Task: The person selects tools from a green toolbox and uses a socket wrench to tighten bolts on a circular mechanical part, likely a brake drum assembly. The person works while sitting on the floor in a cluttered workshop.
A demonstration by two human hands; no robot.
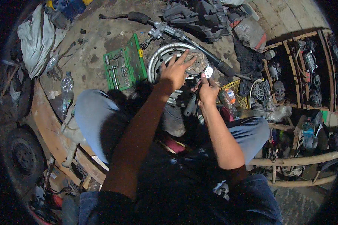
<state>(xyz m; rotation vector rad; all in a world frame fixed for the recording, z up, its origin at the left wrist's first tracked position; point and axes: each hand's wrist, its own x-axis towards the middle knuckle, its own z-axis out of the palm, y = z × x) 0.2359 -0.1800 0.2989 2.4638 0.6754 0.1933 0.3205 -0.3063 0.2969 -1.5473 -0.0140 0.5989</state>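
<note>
My left hand [173,75] lies with fingers spread on a round, rusty metal part [197,64]. That part rests on a silver steel wheel rim [153,64] with holes around it. My right hand [208,90] is closed around a ratchet wrench [209,71]; its bright round head shows above the thumb, close to the metal part's right edge. A dark handle end [191,106] sticks out below the fist. Whatever is under the ratchet head is hidden. Left of the rim, an open green socket set case [133,56] holds several sockets and a bar.
Beyond the rim lies a long steering rack [178,34], with a black plastic housing [195,17] behind it. Bottles [67,88] stand left and right of my knees. Wooden shelving [294,67] with metal parts is at right; a tyre [23,155] is at left.
</note>
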